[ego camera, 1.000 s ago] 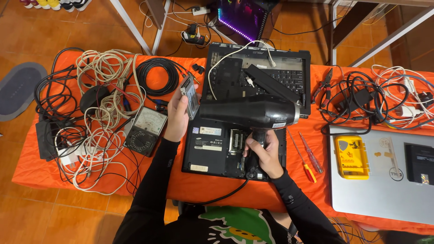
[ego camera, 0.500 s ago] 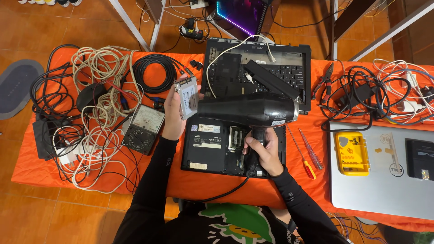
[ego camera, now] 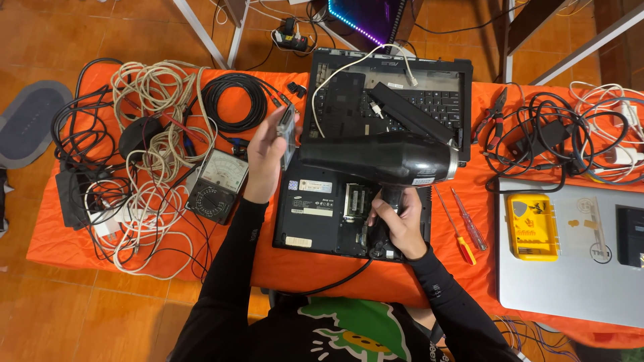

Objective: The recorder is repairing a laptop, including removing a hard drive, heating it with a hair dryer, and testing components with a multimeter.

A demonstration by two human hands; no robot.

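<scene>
My right hand (ego camera: 396,224) grips the handle of a black hair dryer (ego camera: 376,159), held level with its nozzle pointing left. My left hand (ego camera: 265,157) holds a small flat silver drive (ego camera: 287,134) upright, right in front of that nozzle. Both hover over an opened black laptop base (ego camera: 315,214) lying underside up on the orange table cover (ego camera: 335,268). The dryer's black cord (ego camera: 335,278) trails off the near edge.
A second stripped laptop (ego camera: 389,87) with loose parts lies behind. An analog multimeter (ego camera: 218,186) and tangled white and black cables (ego camera: 141,147) are left. Two screwdrivers (ego camera: 459,224), pliers (ego camera: 493,114), more cables (ego camera: 557,141), a silver laptop (ego camera: 570,268) with a yellow case (ego camera: 532,226) are right.
My left hand has tilted the silver drive more upright and brought it closer to the dryer's nozzle. The right hand keeps the dryer in about the same place.
</scene>
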